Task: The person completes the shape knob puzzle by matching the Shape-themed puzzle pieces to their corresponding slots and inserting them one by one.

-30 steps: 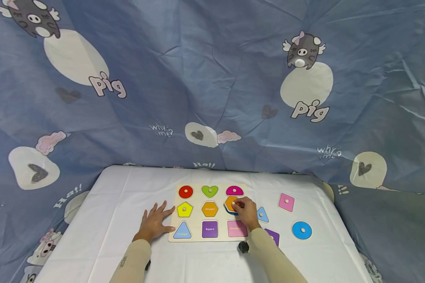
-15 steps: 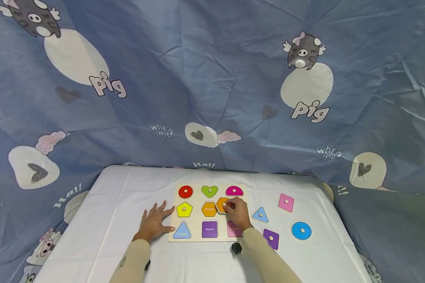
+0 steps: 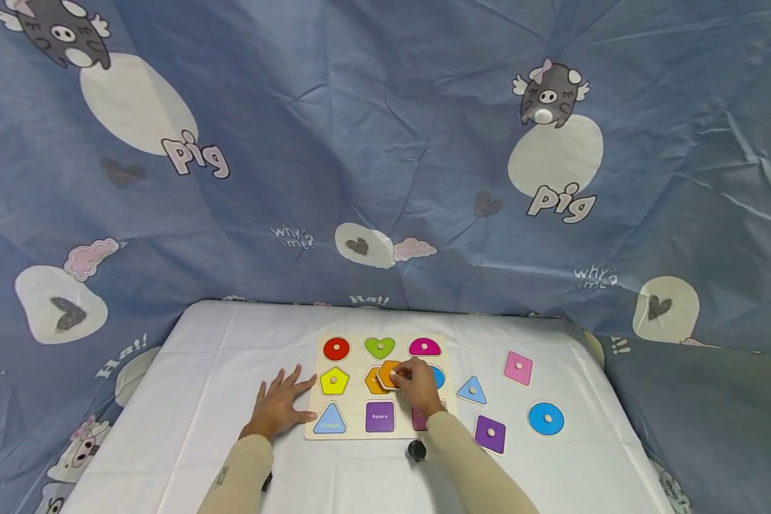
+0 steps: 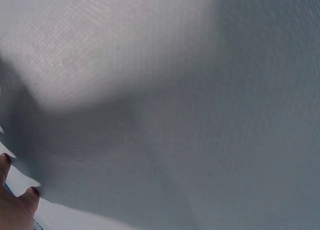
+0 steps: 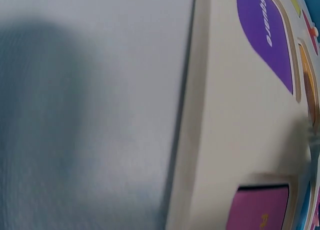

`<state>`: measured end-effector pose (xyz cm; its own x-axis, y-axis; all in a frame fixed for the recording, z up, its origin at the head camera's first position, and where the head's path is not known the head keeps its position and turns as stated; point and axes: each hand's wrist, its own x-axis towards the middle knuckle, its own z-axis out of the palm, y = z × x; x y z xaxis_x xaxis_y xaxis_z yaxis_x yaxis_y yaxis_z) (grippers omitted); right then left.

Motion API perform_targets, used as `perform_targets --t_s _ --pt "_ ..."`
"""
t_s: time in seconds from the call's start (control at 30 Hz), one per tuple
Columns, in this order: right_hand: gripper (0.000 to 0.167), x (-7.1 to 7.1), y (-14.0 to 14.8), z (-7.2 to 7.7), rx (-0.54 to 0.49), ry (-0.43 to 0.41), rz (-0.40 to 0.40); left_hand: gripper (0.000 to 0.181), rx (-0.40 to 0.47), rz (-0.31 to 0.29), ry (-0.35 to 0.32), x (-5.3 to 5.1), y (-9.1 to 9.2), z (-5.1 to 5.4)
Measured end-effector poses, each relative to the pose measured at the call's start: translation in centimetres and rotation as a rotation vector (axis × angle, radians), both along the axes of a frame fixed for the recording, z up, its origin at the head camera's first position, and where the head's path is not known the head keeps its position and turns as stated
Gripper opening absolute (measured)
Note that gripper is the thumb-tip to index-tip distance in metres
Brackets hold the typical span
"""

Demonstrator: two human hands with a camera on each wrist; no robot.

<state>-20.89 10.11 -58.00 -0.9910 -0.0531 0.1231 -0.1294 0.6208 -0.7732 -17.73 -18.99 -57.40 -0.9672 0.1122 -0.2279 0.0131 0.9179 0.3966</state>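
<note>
My right hand [image 3: 420, 385] pinches the knob of an orange hexagon puzzle piece [image 3: 385, 373] over the middle of the wooden shape board [image 3: 356, 422]. The piece partly covers the orange hexagon recess [image 3: 371, 382] and sits a little to its right. My left hand [image 3: 278, 405] lies with fingers spread on the white cloth, its fingertips at the board's left edge. In the left wrist view, part of the left hand [image 4: 15, 210] shows at the lower left. The right wrist view shows the board's near edge [image 5: 192, 140] and the purple square recess [image 5: 267, 35]; the grip itself is out of sight.
Red circle [image 3: 337, 349], green heart [image 3: 380, 348], magenta half-circle [image 3: 425, 348] and yellow pentagon [image 3: 334, 382] pieces sit in the board. Loose on the right lie a blue triangle [image 3: 472, 392], purple square [image 3: 490, 437], pink piece [image 3: 518, 370] and blue round piece [image 3: 546, 420].
My right hand has carried the orange hexagon leftward from the board's blue recess to the hexagon recess, uncovering the blue one. My left hand has stayed put.
</note>
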Motion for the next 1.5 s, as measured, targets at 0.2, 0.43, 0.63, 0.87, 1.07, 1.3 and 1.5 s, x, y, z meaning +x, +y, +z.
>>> perform_targets --t_s 0.2,0.43,0.63,0.87,1.07,1.3,1.5 --pt "0.009 -0.1 -0.7 -0.1 0.020 -0.001 0.004 0.082 -0.009 0.000 -0.008 0.0 0.1 0.1" --pt "0.009 -0.2 -1.4 -0.3 0.036 -0.016 0.011 0.082 -0.006 0.002 -0.011 0.0 0.0 0.0" --pt "0.008 -0.3 -1.7 -0.5 0.047 0.014 0.029 0.082 -0.004 -0.001 -0.006 0.1 -0.1 0.0" --pt "0.008 -0.5 -2.1 -0.6 0.070 -0.032 0.034 0.082 0.003 -0.007 -0.002 0.1 0.0 0.1" --pt "0.007 -0.5 -2.4 -0.8 0.096 -0.039 0.040 0.082 0.003 0.004 0.001 0.1 -0.1 -0.1" --pt "0.007 -0.5 -2.6 -0.9 0.096 -0.061 0.033 0.083 -0.014 0.002 -0.005 0.0 -0.1 -0.1" --pt "0.007 -0.3 -2.8 -0.9 0.075 -0.066 0.007 0.083 -0.011 -0.004 -0.002 0.0 -0.1 -0.2"
